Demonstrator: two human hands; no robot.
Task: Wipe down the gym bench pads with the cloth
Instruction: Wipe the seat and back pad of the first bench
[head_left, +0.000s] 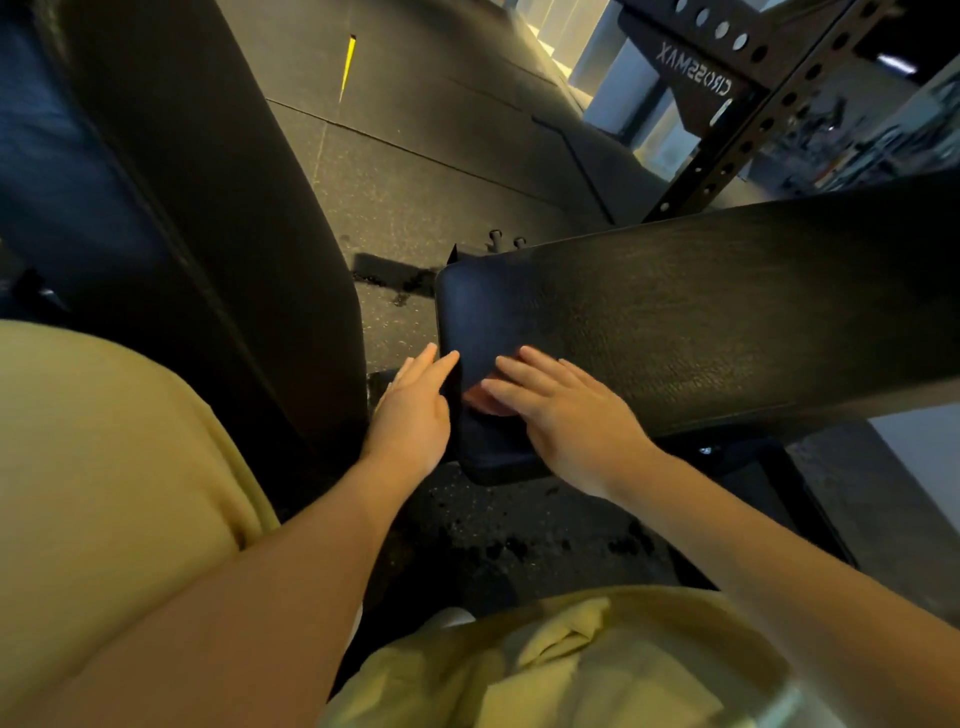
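A long black bench pad (701, 306) runs from the middle of the view to the right edge. My right hand (566, 415) lies flat on its near left corner, fingers straight, pressing a pinkish cloth (480, 401) that shows only as a small patch under the fingers. My left hand (413, 410) rests with straight fingers against the pad's left end, holding nothing.
A second, taller black pad (208, 208) stands upright at the left, close to my left arm. A black perforated rack frame (748, 114) rises behind the bench at the upper right. Speckled rubber flooring (415, 156) lies between and beyond them.
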